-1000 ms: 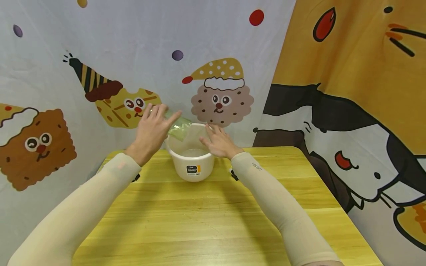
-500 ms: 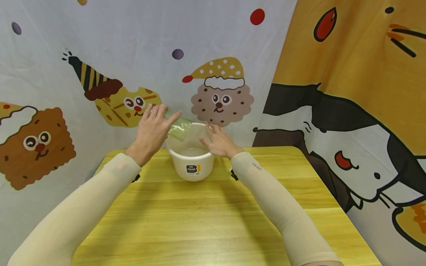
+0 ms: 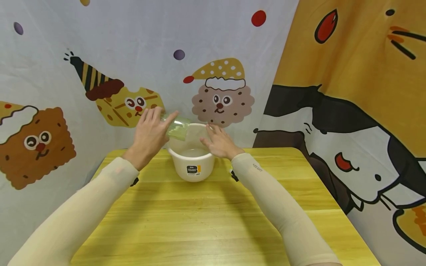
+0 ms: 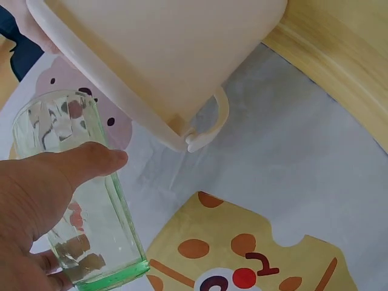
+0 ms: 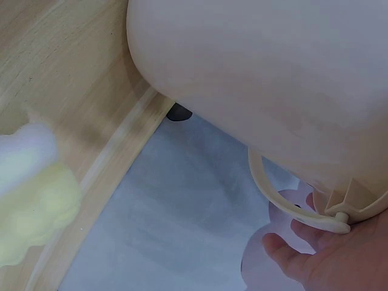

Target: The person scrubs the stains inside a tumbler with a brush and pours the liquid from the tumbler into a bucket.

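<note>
My left hand [image 3: 149, 133] grips a clear, green-tinted drinking glass [image 3: 179, 128], tilted with its mouth toward the inside of a white plastic bucket [image 3: 193, 168]. In the left wrist view the glass [image 4: 100, 212] has a thick green base and ridged sides, with my thumb across it. The bucket stands upright near the table's far edge, a label on its front. On its right rim my right hand [image 3: 220, 142] holds on. The right wrist view has those fingers [image 5: 285, 251] bent beside the hinge of the bucket's handle [image 5: 276, 194].
The wooden table [image 3: 206, 221] stretches from the bucket toward me. Behind it hangs a printed cloth [image 3: 143, 44] with cartoon biscuits and a cheese. An orange cloth with a cartoon cat [image 3: 352, 140] hangs at the right. Pale sleeves cover both forearms.
My left hand has shifted slightly down and left, and the glass in it has turned a little. The right hand and the bucket look the same.
</note>
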